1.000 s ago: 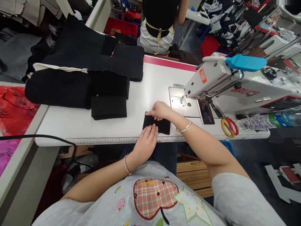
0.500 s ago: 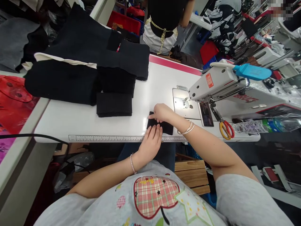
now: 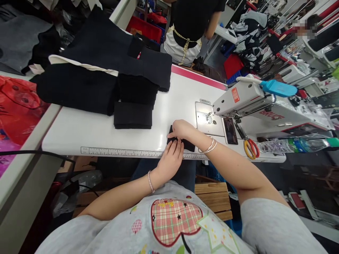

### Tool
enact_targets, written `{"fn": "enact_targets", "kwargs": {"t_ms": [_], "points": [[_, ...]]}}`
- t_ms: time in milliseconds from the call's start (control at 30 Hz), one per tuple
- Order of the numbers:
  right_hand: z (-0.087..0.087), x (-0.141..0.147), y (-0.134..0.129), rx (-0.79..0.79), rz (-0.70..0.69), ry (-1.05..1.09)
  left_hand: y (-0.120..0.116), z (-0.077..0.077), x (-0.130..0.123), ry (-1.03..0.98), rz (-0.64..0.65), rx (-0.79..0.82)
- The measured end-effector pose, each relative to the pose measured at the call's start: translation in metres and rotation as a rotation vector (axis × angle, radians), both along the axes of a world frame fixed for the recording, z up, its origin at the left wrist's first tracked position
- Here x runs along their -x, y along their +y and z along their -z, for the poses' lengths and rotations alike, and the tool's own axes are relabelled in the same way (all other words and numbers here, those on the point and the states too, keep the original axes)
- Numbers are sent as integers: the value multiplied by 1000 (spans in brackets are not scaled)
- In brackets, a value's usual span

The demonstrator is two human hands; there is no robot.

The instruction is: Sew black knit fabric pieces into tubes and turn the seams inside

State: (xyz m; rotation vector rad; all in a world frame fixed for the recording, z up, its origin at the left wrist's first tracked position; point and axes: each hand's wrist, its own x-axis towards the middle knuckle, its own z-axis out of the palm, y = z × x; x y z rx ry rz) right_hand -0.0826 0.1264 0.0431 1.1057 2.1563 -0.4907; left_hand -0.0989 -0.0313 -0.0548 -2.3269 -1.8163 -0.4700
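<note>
A small piece of black fabric lies on the white table near its front edge, partly hidden under both hands. My left hand rests on its near left part with the fingers stretched out flat. Over the far left part, my right hand is curled, its index finger reaching left along the fabric's edge. The other right fingertips are folded under and hard to see, pressed to the cloth. Left of the hands sits a neat stack of folded black fabric pieces.
A sewing machine stands at the right, its needle plate beyond my right hand. Scissors, a phone and a plastic bottle lie by it. Larger black fabric piles cover the left. A ruler strip edges the table. Another person sits beyond.
The camera view has shifted slightly, so the table items appear a little displaced. Both hands stay on the black fabric, with the right index finger almost in the same place.
</note>
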Motion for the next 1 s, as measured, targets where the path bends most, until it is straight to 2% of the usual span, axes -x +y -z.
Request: {"fn": "enact_targets", "kwargs": {"t_ms": [300,633,733,800,867,900,1000], "points": [[-1,2,-5,-13,-100,-12,-3,4,-1,30,-12,-44],[3,6,-11,-63,-106,-23,-4,5,1,28,3,29],[5,-3,-7,-36,-79,66,-5,5,1,35,8,3],[3,-21,0,94,52,253,-5,5,2,33,10,-15],[0,-50,8,179,376,519,-6,4,4,15,19,-21],[-1,-66,11,120,583,643,-6,3,4,5,27,-22],[0,-114,13,-7,736,705,-2,-1,8,-26,55,-37]]}}
